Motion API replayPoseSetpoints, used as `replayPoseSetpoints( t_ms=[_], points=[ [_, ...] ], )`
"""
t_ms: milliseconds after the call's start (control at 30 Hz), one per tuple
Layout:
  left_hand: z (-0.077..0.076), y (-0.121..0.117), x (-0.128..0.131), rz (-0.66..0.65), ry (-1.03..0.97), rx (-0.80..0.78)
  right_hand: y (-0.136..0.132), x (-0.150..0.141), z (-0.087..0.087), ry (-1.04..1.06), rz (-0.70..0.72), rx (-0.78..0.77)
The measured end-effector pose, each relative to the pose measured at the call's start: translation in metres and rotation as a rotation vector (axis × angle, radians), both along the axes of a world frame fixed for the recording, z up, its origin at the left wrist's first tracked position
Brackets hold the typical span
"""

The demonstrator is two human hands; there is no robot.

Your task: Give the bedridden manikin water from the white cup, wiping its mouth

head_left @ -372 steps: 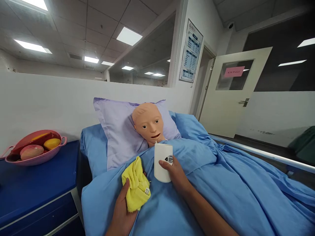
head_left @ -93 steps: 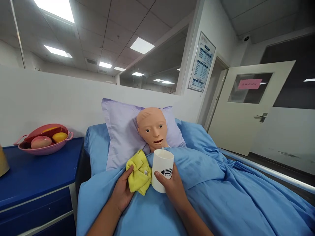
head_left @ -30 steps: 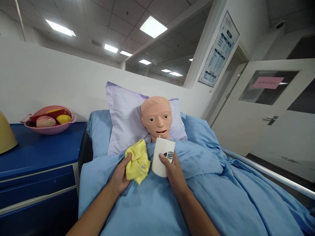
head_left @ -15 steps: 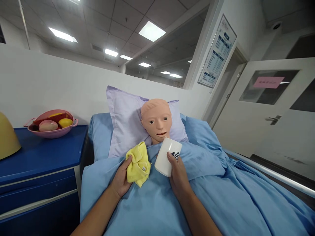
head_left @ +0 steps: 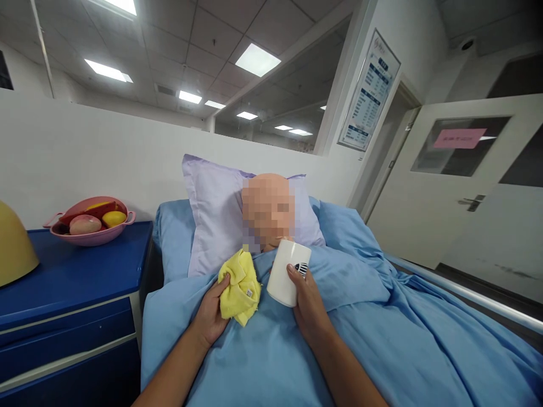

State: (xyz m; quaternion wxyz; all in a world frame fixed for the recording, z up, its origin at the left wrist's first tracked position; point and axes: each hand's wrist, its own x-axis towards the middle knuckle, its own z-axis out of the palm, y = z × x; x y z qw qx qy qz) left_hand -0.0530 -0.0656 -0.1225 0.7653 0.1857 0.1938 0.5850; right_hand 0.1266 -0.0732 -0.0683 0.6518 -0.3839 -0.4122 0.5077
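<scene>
My left hand point(head_left: 213, 312) grips a folded yellow towel point(head_left: 240, 288) with a small white tag, thumb on top of the cloth. In my right hand point(head_left: 309, 299) is a white mug point(head_left: 285, 277) with a black striped print, tilted with its upper end towards the manikin; what is inside it does not show. Just beyond the mug, the manikin's head point(head_left: 269, 198) rests on a lilac pillow point(head_left: 216, 209), its front blurred out. A light blue quilt point(head_left: 263, 362) covers the bed up to its neck, and both hands are over it.
On the left, a blue bedside cabinet point(head_left: 85, 277) bears a pink basket point(head_left: 95, 237) of fruit and a yellow rounded object point(head_left: 17, 249). A metal bed rail point(head_left: 470, 291) runs along the right. Behind it is a white door point(head_left: 449, 226).
The view has shifted slightly. Both hands keep hold of the towel and the mug in nearly the same places.
</scene>
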Motion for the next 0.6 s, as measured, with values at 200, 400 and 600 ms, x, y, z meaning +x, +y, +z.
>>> replayPoseSetpoints(
  t_ms=[200, 400, 600],
  points=[
    [-0.0017, 0.0012, -0.0006, 0.001, 0.04, 0.025, 0.0001, 0.0014, -0.0018, -0.031, 0.006, 0.018],
    [-0.0031, 0.0018, -0.0006, -0.002, 0.056, 0.021, 0.0014, 0.0021, -0.0045, -0.052, 0.013, 0.046],
    [-0.0012, 0.0018, 0.0001, -0.013, 0.027, -0.012, -0.0013, 0.0004, -0.0015, -0.072, 0.0, 0.063]
  ],
)
